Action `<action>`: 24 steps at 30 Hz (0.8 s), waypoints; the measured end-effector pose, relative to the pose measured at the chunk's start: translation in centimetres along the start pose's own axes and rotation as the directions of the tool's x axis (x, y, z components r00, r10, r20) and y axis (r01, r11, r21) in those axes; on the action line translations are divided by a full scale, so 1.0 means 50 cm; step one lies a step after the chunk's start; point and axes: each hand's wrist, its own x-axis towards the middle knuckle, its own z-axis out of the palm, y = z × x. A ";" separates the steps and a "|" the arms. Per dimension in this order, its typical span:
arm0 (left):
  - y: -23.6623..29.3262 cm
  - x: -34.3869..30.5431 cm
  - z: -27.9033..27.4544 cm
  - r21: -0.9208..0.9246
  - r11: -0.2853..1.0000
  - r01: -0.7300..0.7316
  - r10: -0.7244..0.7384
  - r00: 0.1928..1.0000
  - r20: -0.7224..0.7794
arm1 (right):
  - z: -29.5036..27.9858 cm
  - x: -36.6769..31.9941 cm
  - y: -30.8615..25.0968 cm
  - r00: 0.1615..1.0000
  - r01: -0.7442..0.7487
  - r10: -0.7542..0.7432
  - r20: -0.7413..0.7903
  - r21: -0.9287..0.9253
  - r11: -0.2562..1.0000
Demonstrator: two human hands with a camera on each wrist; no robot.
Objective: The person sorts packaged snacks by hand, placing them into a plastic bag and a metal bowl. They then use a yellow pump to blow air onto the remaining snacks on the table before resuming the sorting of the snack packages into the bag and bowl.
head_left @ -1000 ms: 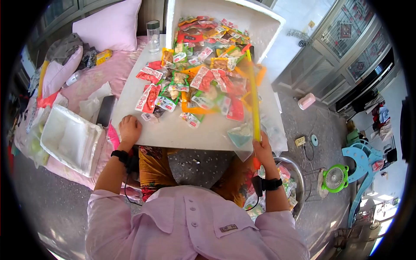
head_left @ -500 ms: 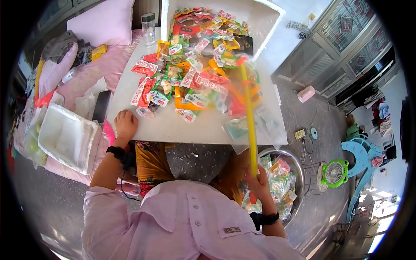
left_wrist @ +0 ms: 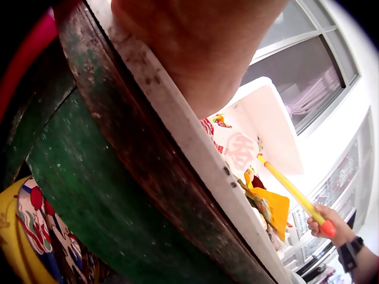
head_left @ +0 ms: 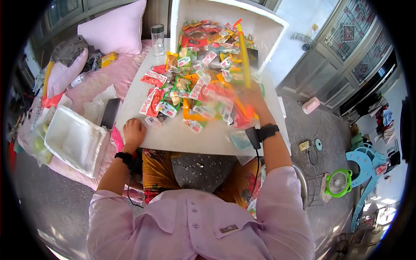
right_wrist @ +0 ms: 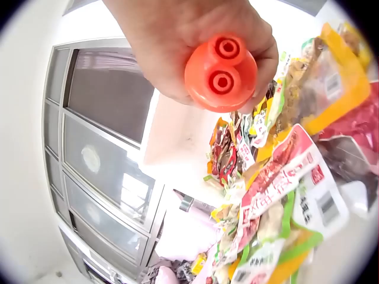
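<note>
My right hand [head_left: 253,99] grips a long yellow tube [head_left: 244,56] with orange ends, held above the table over a spread of snack packets [head_left: 173,96]. The tube's far, T-shaped orange end overlaps the inside of the white foam box. In the right wrist view its near orange end cap [right_wrist: 221,77], with two round nozzles, sticks out of the fist. In the left wrist view the tube slants up from the right hand [left_wrist: 331,223] toward the box. My left hand [head_left: 134,131] rests on the table's near left edge with nothing in it, fingers loosely bent.
The white foam box [head_left: 279,32] lies open toward me at the back, packets spilling out of it. A glass bottle [head_left: 157,41] stands at the back left. To the left are a phone [head_left: 111,112] and a white foam tray [head_left: 71,136]. A metal basin [head_left: 302,184] sits below right.
The right hand first drew back toward my body with the yellow tube, then swung forward over the table, its tip now at the foam box. The left hand stays put.
</note>
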 end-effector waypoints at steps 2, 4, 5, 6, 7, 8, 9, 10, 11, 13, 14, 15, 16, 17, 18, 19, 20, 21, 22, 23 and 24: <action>-0.003 0.002 0.004 -0.006 1.000 0.013 -0.013 1.000 0.016 | 0.007 0.082 0.011 0.996 -0.086 0.083 -0.033 -0.090 0.992; -0.005 0.000 0.000 -0.009 1.000 0.020 -0.020 1.000 0.013 | 0.019 0.095 -0.002 0.992 -0.123 0.123 -0.010 -0.160 0.979; -0.003 0.000 -0.001 -0.010 1.000 0.017 -0.017 1.000 0.001 | 0.021 0.090 -0.004 0.992 -0.114 0.121 0.029 -0.187 0.976; -0.003 -0.001 -0.001 -0.013 1.000 0.013 -0.013 1.000 -0.011 | 0.024 0.077 -0.010 0.990 -0.105 0.122 0.066 -0.214 0.971; -0.004 0.001 -0.001 -0.019 1.000 0.017 -0.017 1.000 -0.005 | 0.026 0.066 0.011 0.995 -0.074 0.091 0.041 -0.307 0.949; -0.004 0.002 -0.001 -0.026 0.999 0.022 -0.022 1.000 0.002 | 0.027 0.047 0.046 0.998 -0.047 0.059 0.019 -0.399 0.916; -0.003 0.000 0.000 -0.034 0.999 0.024 -0.023 1.000 0.014 | 0.029 0.026 0.065 0.999 -0.034 0.049 0.020 -0.469 0.883; -0.003 -0.002 0.003 -0.028 0.999 0.024 -0.023 1.000 0.016 | 0.031 0.001 0.073 0.999 -0.022 0.040 0.021 -0.536 0.844; -0.005 -0.001 0.005 -0.020 1.000 0.022 -0.022 1.000 0.016 | 0.023 -0.026 0.080 0.996 -0.006 0.043 0.081 -0.410 0.912; -0.005 0.000 0.005 -0.004 1.000 0.019 -0.019 1.000 0.008 | -0.001 -0.105 0.041 0.980 0.005 0.021 0.197 -0.132 0.991; -0.003 -0.001 0.002 0.002 1.000 0.016 -0.016 1.000 0.004 | -0.011 -0.150 0.025 0.965 -0.112 0.134 0.224 -0.110 0.988; 0.000 0.000 0.001 0.008 1.000 0.014 -0.014 1.000 -0.002 | -0.019 -0.192 0.014 0.959 -0.143 0.169 0.227 -0.127 0.982; 0.002 0.001 0.001 0.004 1.000 0.012 -0.012 1.000 0.000 | -0.027 -0.234 0.003 0.952 -0.173 0.203 0.230 -0.144 0.974; 0.002 0.000 0.000 0.002 1.000 0.012 -0.012 1.000 0.003 | -0.033 -0.271 -0.017 0.945 -0.203 0.231 0.232 -0.139 0.969; 0.000 -0.001 0.000 0.001 1.000 0.012 -0.012 1.000 0.007 | -0.039 -0.307 -0.038 0.938 -0.232 0.258 0.233 -0.133 0.964; -0.002 -0.002 0.001 0.002 1.000 0.002 -0.002 1.000 -0.008 | -0.051 -0.337 -0.082 0.901 -0.339 0.346 0.262 -0.071 0.938; -0.006 -0.004 0.005 0.003 1.000 -0.007 0.007 1.000 -0.023 | -0.056 -0.357 -0.103 0.854 -0.442 0.426 0.298 -0.014 0.897; -0.005 -0.004 0.005 0.003 1.000 -0.017 0.017 0.999 -0.037 | -0.058 -0.371 -0.101 0.867 -0.443 0.416 0.275 0.041 0.896; -0.005 -0.003 0.003 -0.003 1.000 -0.019 0.019 0.999 -0.029 | -0.061 -0.383 -0.099 0.878 -0.442 0.408 0.251 0.096 0.892; -0.003 -0.003 -0.001 -0.009 1.000 -0.021 0.021 1.000 -0.020 | -0.064 -0.387 -0.097 0.888 -0.439 0.401 0.226 0.151 0.886; -0.001 -0.004 -0.004 -0.015 1.000 -0.025 0.025 1.000 -0.009 | -0.062 -0.378 -0.095 0.906 -0.403 0.372 0.202 0.144 0.904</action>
